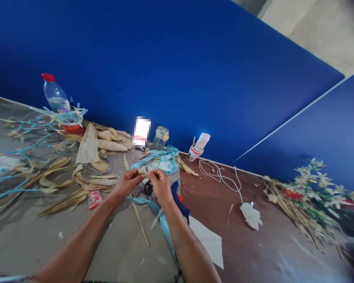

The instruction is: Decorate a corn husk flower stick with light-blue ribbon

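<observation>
My left hand (130,182) and my right hand (161,184) meet above the middle of the table. Fingertips of both are pinched on a small pale strip (142,171) between them, too small to name for certain. Just below, a black loop (148,188), like a scissors handle, is partly hidden. Light blue ribbon (172,155) lies coiled behind the hands, and a length of it runs under my right forearm. A thin wooden stick (140,222) rests between my forearms. Beside my right wrist is a dark blue tool (179,199), partly covered.
Dried husks (112,139), a red packet (94,199) and blue-wrapped stems (26,129) lie left. Along the blue partition (177,70) stand a bottle (54,92), a jar (161,137) and a cup (194,153). A white cable (221,177) and artificial flowers (321,182) are right.
</observation>
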A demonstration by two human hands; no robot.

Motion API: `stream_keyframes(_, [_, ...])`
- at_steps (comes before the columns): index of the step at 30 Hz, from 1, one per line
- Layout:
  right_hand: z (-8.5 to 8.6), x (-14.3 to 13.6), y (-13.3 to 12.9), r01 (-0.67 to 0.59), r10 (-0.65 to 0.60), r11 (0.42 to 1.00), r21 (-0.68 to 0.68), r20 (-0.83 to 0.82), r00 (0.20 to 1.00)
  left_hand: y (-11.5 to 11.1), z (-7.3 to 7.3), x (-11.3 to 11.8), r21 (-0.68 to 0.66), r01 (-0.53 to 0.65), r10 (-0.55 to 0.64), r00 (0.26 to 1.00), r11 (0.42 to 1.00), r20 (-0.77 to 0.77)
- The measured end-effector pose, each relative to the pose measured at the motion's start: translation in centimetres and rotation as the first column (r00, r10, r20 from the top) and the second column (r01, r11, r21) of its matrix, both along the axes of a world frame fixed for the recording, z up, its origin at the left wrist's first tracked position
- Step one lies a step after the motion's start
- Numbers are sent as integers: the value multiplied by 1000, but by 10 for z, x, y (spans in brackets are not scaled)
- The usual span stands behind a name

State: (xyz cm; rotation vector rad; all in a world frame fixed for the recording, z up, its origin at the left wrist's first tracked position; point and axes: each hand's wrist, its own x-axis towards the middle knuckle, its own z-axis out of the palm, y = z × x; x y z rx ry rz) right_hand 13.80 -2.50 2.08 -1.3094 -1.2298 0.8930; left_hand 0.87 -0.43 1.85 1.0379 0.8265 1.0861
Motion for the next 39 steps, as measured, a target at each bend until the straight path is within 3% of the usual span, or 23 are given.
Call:
stream_keyframes(9, [2,0,-1,-17,17,1000,13,-15,1000,4,-16,-3,-50,-4,10,993,999,116])
stream_keyframes(16, [-4,-2,1,-19,19,1000,3,-120,993,3,-12,-4,-65,-7,13,995,998,99])
stream_keyframes(24, [-4,0,1,1,-5,998,57,73,997,3,-8,-3,-48,80,-81,996,996,-23])
stream_keyframes(33, [0,3,0,-24,11,997,68,178,984,5,-7,-2,-59,2,0,1000,998,25])
stream_keyframes(39, [2,3,-1,-41,28,997,67,188,982,6,-14,-5,-73,17,-13,998,997,60])
